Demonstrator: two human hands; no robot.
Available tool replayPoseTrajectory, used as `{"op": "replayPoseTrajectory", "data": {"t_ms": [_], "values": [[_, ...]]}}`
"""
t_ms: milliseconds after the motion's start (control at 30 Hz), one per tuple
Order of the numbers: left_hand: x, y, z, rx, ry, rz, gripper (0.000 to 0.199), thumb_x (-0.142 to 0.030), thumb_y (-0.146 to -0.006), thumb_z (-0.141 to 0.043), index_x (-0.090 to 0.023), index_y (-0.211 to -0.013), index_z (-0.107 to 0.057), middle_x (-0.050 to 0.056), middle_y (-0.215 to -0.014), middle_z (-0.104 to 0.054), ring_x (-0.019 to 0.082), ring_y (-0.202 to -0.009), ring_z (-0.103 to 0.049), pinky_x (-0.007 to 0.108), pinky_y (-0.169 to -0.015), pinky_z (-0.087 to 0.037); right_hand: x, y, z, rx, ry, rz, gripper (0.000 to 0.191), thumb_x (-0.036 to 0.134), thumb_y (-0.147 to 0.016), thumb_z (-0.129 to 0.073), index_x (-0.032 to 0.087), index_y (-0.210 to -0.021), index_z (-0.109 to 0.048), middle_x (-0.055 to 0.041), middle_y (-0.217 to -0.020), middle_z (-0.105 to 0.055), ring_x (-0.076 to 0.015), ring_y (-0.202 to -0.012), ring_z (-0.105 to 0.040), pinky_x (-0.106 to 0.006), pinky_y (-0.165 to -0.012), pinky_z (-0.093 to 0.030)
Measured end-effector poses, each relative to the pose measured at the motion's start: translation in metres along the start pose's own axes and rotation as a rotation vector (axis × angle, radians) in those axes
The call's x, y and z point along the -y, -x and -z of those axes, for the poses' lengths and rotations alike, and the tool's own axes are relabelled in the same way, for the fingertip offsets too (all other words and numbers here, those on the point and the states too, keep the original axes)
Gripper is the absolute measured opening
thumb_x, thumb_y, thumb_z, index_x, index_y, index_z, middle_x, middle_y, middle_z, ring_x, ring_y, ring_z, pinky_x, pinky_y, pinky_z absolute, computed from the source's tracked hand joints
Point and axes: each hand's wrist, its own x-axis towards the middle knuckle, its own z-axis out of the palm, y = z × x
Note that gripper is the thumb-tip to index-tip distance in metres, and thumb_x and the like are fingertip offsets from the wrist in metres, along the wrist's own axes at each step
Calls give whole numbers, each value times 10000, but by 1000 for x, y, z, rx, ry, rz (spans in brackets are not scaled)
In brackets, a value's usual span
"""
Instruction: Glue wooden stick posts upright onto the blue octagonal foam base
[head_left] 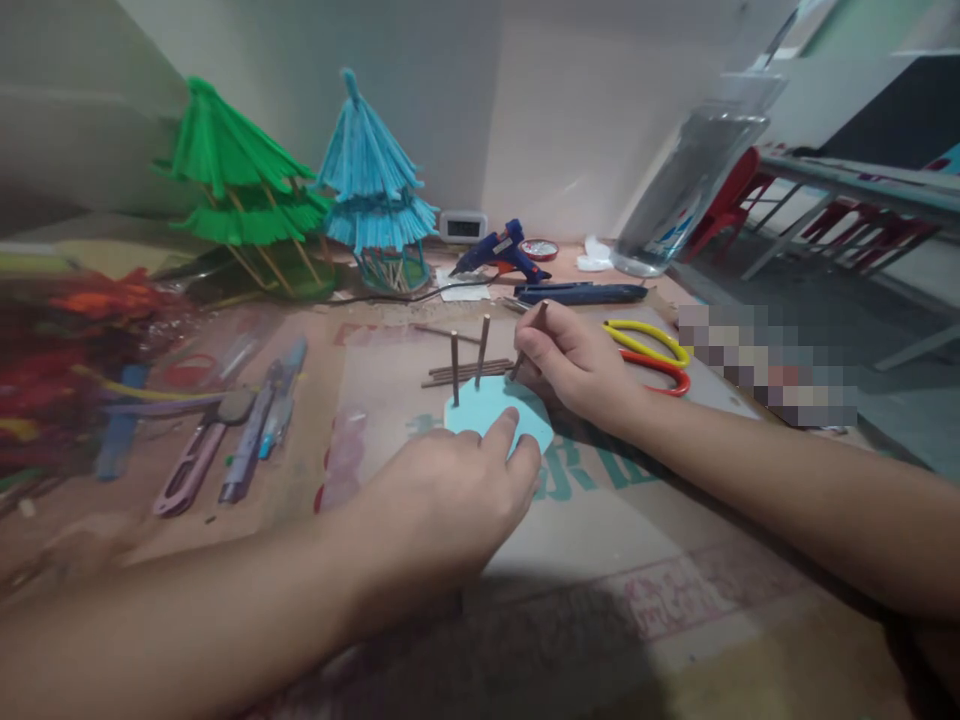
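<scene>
A pale blue, many-sided flat base (499,393), perhaps foam or card, lies in the middle of the table. Two short brown sticks stand upright on its left and far edge. My left hand (457,490) holds the base down from the near side, fingers curled over it; its thumb is hidden. Pinched between the fingers and thumb of my right hand (581,365) is another brown stick (541,318), slightly tilted, its lower end at the base's far right edge. Several loose brown sticks (465,374) lie just behind the base.
Behind stand a green tiered model (232,150), a blue one (367,160) and a blue glue gun (502,250). Yellow-and-red-handled scissors (651,342) lie right of my right hand, near a tilted-looking clear bottle (675,190). Pens (251,440) and a pink-handled tool (191,465) are left.
</scene>
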Motion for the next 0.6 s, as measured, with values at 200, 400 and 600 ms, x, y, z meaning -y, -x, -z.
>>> {"op": "replayPoseTrajectory", "data": {"t_ms": [200,400,600], "values": [[1,0,-4,-17,56,25,250,-239,-955,-478,-178,-1153,-618,206,-1286,-640,237,-655,-688,373,-567,-532,-3,0,-3,9,-18,-35,194,334,-1000,-484,222,-842,-503,26,-687,-543,-141,-673,-531,-277,-682,-427],[0,0,-3,19,-58,-3,257,-238,-943,-508,-178,-1172,-609,207,-1336,-622,224,-637,-685,340,-519,-504,-4,0,-4,7,10,-28,200,335,-989,-497,221,-824,-497,28,-679,-548,-143,-668,-524,-283,-683,-413],[-1,-1,0,35,-83,-17,260,-232,-943,-505,-171,-1175,-606,200,-1308,-636,211,-625,-671,328,-509,-496,-4,0,-5,32,2,-51,208,358,-993,-492,221,-836,-498,27,-682,-555,-142,-667,-527,-281,-674,-413]]}}
